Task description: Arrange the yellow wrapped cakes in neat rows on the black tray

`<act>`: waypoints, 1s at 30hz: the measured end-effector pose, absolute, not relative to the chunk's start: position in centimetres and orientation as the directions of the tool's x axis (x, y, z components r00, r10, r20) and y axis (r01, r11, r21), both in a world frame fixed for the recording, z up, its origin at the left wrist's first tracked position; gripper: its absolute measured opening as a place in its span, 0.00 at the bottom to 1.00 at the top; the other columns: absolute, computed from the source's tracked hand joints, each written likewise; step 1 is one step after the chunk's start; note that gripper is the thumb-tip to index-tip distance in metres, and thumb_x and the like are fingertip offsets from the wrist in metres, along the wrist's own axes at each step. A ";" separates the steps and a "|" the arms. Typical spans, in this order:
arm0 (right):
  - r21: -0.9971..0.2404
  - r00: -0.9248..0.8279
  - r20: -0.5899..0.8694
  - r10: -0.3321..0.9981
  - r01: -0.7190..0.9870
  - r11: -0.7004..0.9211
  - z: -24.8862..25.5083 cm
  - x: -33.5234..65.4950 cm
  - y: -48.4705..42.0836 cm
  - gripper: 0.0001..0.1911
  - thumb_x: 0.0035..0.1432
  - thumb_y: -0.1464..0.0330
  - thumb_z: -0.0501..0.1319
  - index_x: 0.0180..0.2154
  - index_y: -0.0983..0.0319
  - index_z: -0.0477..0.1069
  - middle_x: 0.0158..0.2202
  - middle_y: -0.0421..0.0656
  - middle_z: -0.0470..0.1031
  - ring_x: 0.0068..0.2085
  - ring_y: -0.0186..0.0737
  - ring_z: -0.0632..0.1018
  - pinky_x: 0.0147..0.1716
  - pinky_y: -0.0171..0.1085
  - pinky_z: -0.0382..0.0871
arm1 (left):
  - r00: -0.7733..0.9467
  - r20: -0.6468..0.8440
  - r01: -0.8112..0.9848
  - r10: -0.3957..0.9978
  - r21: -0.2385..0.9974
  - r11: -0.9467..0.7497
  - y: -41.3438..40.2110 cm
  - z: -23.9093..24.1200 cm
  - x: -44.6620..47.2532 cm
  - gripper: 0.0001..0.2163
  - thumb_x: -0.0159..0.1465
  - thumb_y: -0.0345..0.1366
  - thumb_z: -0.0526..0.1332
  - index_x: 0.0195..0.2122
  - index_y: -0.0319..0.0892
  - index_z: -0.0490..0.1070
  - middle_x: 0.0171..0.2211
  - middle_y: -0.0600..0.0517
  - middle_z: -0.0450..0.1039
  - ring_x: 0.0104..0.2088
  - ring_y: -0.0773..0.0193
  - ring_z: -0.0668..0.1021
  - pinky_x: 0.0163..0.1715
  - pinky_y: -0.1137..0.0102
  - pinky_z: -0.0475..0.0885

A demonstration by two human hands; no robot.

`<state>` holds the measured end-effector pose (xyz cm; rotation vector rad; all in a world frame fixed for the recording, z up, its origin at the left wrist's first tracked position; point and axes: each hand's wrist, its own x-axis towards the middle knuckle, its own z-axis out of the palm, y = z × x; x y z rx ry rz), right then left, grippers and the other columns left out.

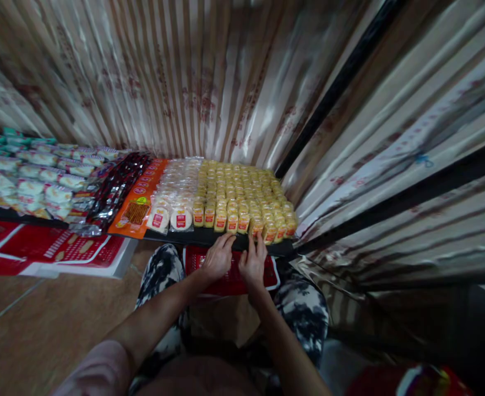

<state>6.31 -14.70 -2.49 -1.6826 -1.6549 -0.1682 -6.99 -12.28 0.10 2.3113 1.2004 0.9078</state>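
A: So, where are the hands?

B: Both sit at the front edge of the dark shelf (209, 236). The left hand (217, 258) lies palm down with its fingers reaching up to the front row of small yellow packets (242, 201). The right hand (252, 264) is just beside it, fingers spread and pointing at the same row.

A: Is either one gripping anything?

B: I cannot tell. The fingertips touch or nearly touch the packets, and the picture is too dim and small to show a grip. The backs of both hands look flat, not curled into fists.

A: What lies under the hands?

B: A red basket (229, 275) with a grid pattern, resting on the person's lap between knees in black-and-white patterned trousers (163, 272).

A: And the packets themselves?

B: They fill the right part of the shelf in tight rows, running back to the striped curtain (192, 82). Just left of them are clear-wrapped round white cakes (176, 195) with red labels, then a flat orange box (137, 203), then dark shiny packets (116, 187).

A: Anything farther left?

B: White and green wrapped goods (27, 176) stacked in rows, and below them red flattened cartons (60, 250) lying on the brown tiled floor (39, 330).
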 end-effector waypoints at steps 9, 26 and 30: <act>-0.423 0.143 0.626 0.766 0.888 0.180 -2.0 5.4 -14.9 0.27 0.55 0.77 0.47 0.57 0.65 0.55 0.61 0.54 0.51 0.61 0.49 0.53 0.54 0.54 0.58 | 0.352 0.381 0.606 0.855 0.604 -0.518 -12.4 0.1 -9.0 0.21 0.57 0.23 0.49 0.52 0.37 0.61 0.55 0.43 0.58 0.56 0.59 0.62 0.56 0.61 0.62; -0.390 0.060 0.534 0.843 0.902 0.183 -0.6 -1.7 -11.8 0.30 0.54 0.80 0.46 0.59 0.64 0.53 0.61 0.47 0.55 0.63 0.47 0.48 0.57 0.54 0.53 | 0.051 0.439 0.664 0.897 0.656 -0.359 -9.4 0.5 -12.8 0.24 0.58 0.23 0.49 0.57 0.40 0.55 0.62 0.44 0.47 0.62 0.54 0.52 0.59 0.55 0.56; -0.354 0.040 0.548 0.836 0.916 0.189 -1.1 -1.4 -11.4 0.30 0.54 0.80 0.45 0.60 0.67 0.52 0.61 0.49 0.55 0.63 0.45 0.49 0.57 0.52 0.54 | 0.106 0.443 0.659 0.890 0.639 -0.397 -9.0 -0.1 -12.6 0.22 0.60 0.24 0.48 0.57 0.37 0.56 0.62 0.43 0.46 0.62 0.55 0.51 0.58 0.57 0.57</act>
